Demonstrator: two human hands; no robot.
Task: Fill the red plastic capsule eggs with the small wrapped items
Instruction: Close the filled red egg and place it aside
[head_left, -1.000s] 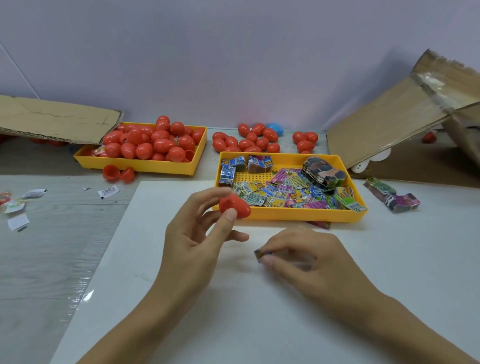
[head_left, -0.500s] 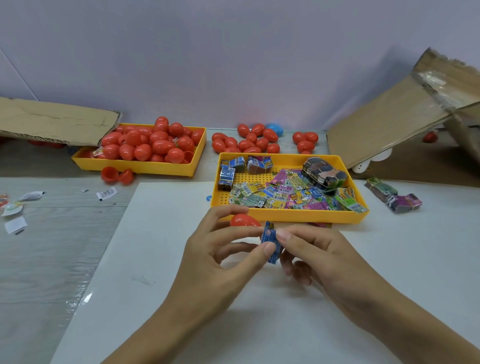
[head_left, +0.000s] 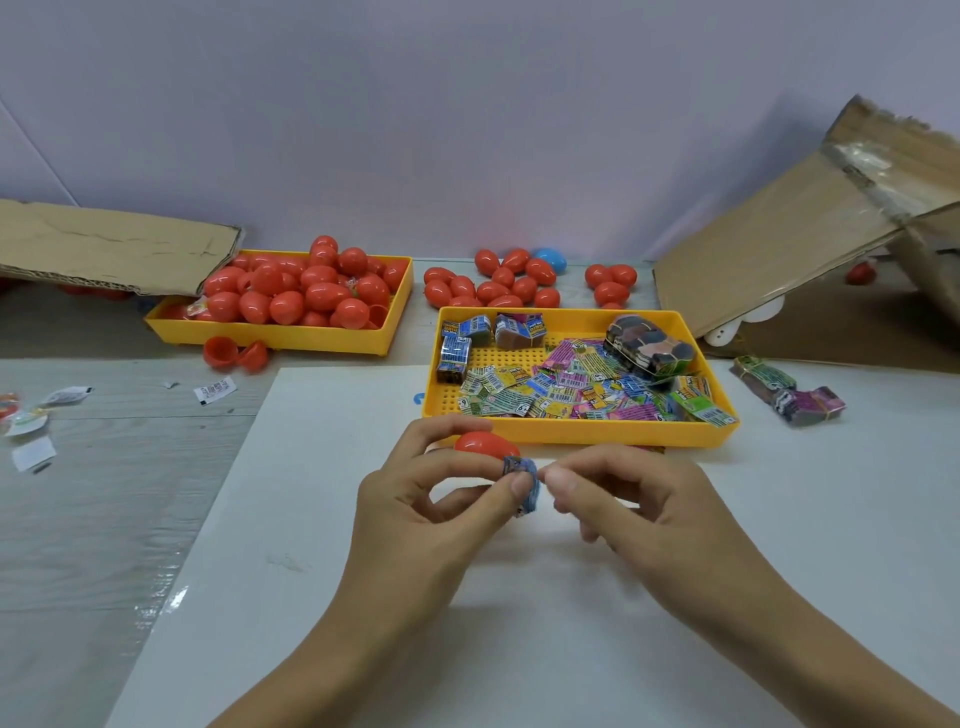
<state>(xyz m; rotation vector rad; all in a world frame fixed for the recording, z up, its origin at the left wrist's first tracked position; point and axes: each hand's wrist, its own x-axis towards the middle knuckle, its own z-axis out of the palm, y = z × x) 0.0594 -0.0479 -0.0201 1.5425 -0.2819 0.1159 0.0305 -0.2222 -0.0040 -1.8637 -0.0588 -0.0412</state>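
Note:
My left hand (head_left: 431, 499) holds a red capsule egg piece (head_left: 483, 445) under its fingers, while its thumb and a fingertip pinch a small blue wrapped item (head_left: 523, 480). My right hand (head_left: 634, 499) pinches the same wrapped item from the right side. Both hands hover over the white board (head_left: 322, 519), just in front of the yellow tray of wrapped items (head_left: 582, 434). Several colourful wrapped packets (head_left: 571, 389) lie in that tray. A second yellow tray (head_left: 280, 332) at the back left is heaped with red eggs (head_left: 306, 291).
Loose red eggs (head_left: 493, 286) and one blue egg (head_left: 550, 258) lie behind the packet tray. Two open egg halves (head_left: 236, 353) sit by the left tray. Cardboard flaps (head_left: 779, 249) rise at the right and left. Bundled packets (head_left: 789, 392) lie right; paper scraps (head_left: 31, 421) far left.
My hands came together: the right hand lifted the blue wrapped item off the board to the left hand, which lowered the red egg piece. Both now pinch the item.

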